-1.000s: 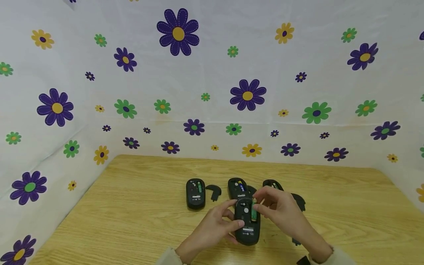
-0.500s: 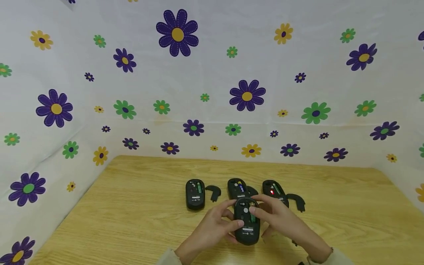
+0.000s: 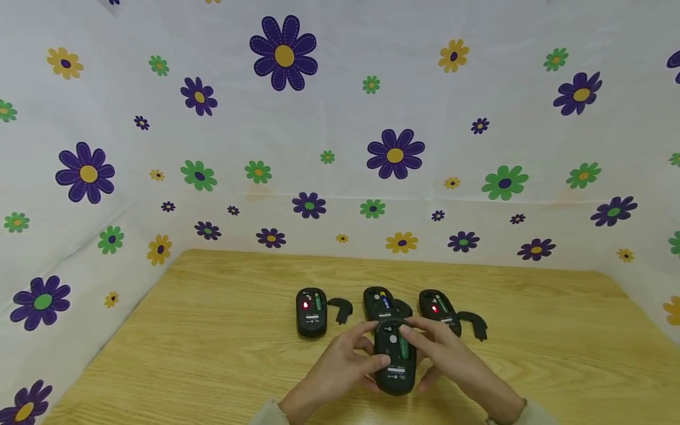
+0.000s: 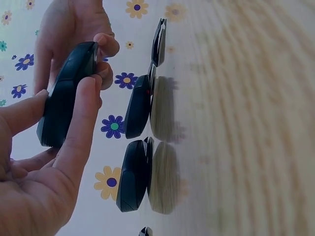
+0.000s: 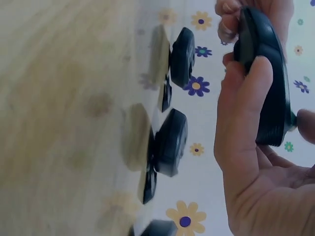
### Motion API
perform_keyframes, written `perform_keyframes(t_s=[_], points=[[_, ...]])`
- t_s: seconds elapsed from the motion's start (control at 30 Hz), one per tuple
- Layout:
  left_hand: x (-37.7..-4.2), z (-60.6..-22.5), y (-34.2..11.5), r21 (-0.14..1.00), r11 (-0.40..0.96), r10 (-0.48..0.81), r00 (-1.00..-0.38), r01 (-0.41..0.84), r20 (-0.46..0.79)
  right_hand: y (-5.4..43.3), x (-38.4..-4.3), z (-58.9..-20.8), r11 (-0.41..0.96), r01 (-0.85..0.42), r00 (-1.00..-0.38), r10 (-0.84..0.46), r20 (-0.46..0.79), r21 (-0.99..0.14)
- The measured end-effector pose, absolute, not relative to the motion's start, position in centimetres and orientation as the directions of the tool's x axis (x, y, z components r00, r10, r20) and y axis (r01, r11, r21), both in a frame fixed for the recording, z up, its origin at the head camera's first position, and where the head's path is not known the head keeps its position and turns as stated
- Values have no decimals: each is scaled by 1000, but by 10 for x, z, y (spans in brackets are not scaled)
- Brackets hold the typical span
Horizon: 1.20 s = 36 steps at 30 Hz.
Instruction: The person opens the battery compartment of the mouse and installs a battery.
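Observation:
A black computer mouse [image 3: 394, 375], underside facing up, is held above the table between both hands. My left hand [image 3: 340, 361] grips its left side, thumb on the underside and fingers around the edge. The right hand [image 3: 451, 351] holds the mouse from the right. Its thumb presses the far end of a green battery [image 3: 404, 349] lying in the mouse's slot. In the left wrist view the mouse [image 4: 64, 103] appears edge-on, with fingers on both sides of it. The right wrist view shows the mouse [image 5: 268, 69] tilted, right-hand fingers against its top shell.
Behind the hands lie a left mouse [image 3: 311, 321], a middle mouse [image 3: 376, 304] and a right mouse [image 3: 435, 304], undersides up with batteries in. Loose black covers, such as the left cover [image 3: 342, 308] and right cover [image 3: 474, 323], lie beside them on the wooden table [image 3: 212, 342].
The green battery, earlier pinched at a tilt by my right hand, now lies down in the slot under the thumb. Red lights now show on the left and right mice.

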<state>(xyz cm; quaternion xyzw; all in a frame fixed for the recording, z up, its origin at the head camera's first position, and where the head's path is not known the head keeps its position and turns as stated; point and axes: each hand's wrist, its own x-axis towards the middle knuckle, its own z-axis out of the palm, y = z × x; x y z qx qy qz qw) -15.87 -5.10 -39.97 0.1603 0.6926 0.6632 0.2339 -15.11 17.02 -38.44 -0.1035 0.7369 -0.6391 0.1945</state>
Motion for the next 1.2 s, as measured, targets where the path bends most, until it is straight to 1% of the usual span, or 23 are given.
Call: perform_keyframes(t_s=[0.23, 0.4, 0.77, 0.97, 1.07, 1.2], points=[[-159, -399, -49, 995, 78, 523, -847, -63, -94, 169, -152, -385, 151, 110, -909, -385, -161, -982], [-158, -399, -48, 994, 82, 523, -845, -76, -108, 170, -150, -385, 157, 124, -914, -367, -175, -980], [-154, -403, -47, 993, 83, 514, -850, -85, -116, 171, -147, -388, 211, 90, -916, -366, -164, -973], [-152, -407, -47, 994, 71, 517, -850, -78, -103, 170, -147, -388, 204, 90, -909, -383, -164, -975], [-152, -406, -48, 994, 68, 520, -848, -81, -104, 170, -147, -387, 206, 106, -907, -380, -179, -973], [-151, -405, -49, 993, 84, 515, -849, -82, -113, 169, -146, -385, 218, 162, -907, -353, -232, -963]])
